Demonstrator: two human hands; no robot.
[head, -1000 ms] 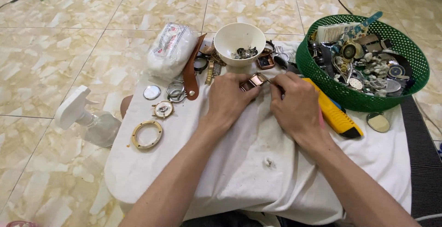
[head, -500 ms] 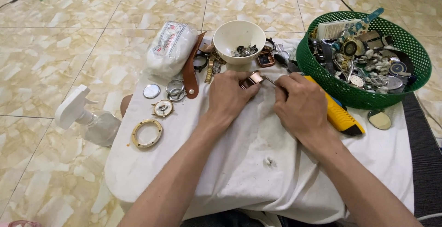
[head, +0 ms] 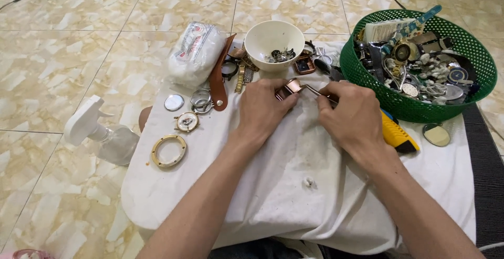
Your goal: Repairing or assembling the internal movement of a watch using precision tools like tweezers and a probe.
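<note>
Copper watch case (head: pixel 290 87) between both hands

The left hand (head: pixel 265 106) hides most of the copper watch case (head: pixel 290 87), seemingly.

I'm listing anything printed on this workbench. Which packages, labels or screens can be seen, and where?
Plastic pack: far left of the cloth, beside the brown strap; soft, lumpy, white with red and blue print.
Flat packet: back of the green basket; rectangular, pale.
No screens or signs in view.
</note>
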